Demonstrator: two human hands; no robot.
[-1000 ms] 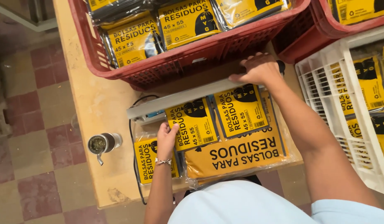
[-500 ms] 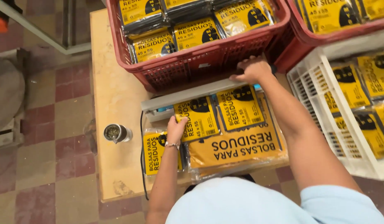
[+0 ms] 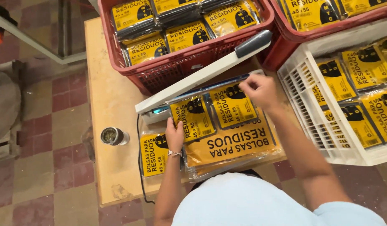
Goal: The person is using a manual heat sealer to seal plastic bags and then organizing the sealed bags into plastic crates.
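Resting flat with fingers loosely together, the left hand (image 3: pixel 174 134) presses on the lower edge of a yellow-and-black packet (image 3: pixel 192 118) lying under the raised arm of a white heat sealer (image 3: pixel 201 74). The right hand (image 3: pixel 259 89) curls its fingers and pinches the top edge of a 2nd packet (image 3: pixel 233 106) just beside the 1st. Below both hands lies a large yellow bag (image 3: pixel 231 146); beyond them stands a red crate (image 3: pixel 176 69), with a white crate (image 3: pixel 310 113) right of the right hand.
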